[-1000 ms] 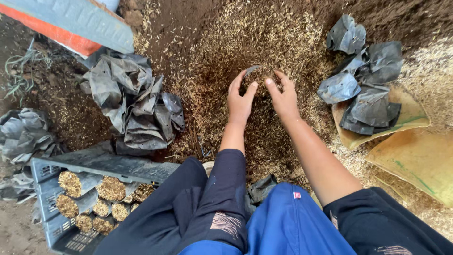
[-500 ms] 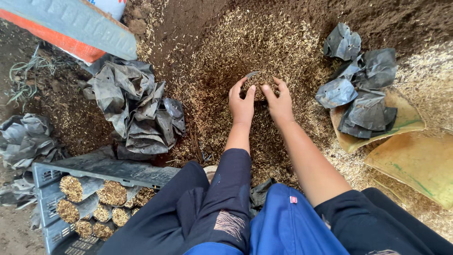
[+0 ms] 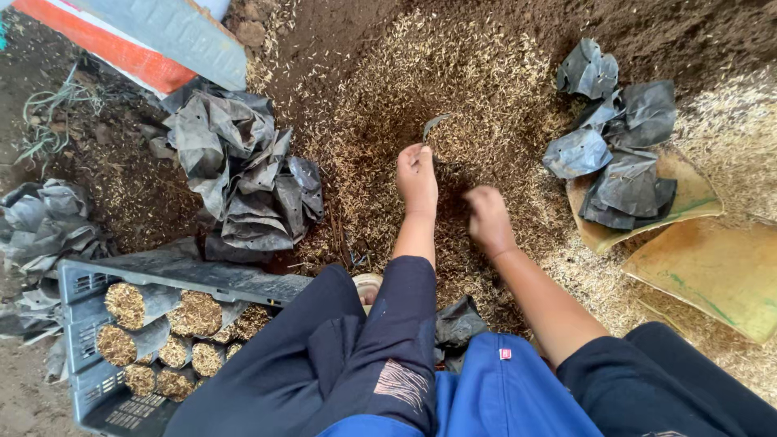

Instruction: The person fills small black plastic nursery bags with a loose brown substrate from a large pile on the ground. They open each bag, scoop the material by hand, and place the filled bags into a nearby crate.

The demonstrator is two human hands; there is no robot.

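- A wide heap of dark soil mixed with pale rice husk (image 3: 453, 89) fills the ground from the centre up to 12 o'clock; both hands work in it.
- A grey plastic crate (image 3: 105, 324) sits at 8 o'clock, packed with filled planting bags (image 3: 194, 311) lying on their sides, husk mix showing at their mouths.
- A pile of empty black plastic bags (image 3: 243, 170) lies at 10 o'clock, just left of the heap.
- A second, smaller pile of black bags (image 3: 615, 162) lies at 2 o'clock, partly resting on a yellowish woven sack (image 3: 712, 275) that spreads toward 4 o'clock.
- An orange and grey board (image 3: 154, 40) crosses the corner at 11 o'clock.
- More crumpled grey bags (image 3: 40, 218) sit at 9 o'clock on the bare earth.
- The left hand (image 3: 418, 176), just above centre, is pushed into the mix, its grip closed on the near edge of a small black bag (image 3: 434, 124) whose rim sticks up out of the husk at 12 o'clock from it.
- The right hand (image 3: 488, 217), just beside the left and slightly nearer the body, is curled into a loose fist on the mix; I cannot tell whether it holds anything.
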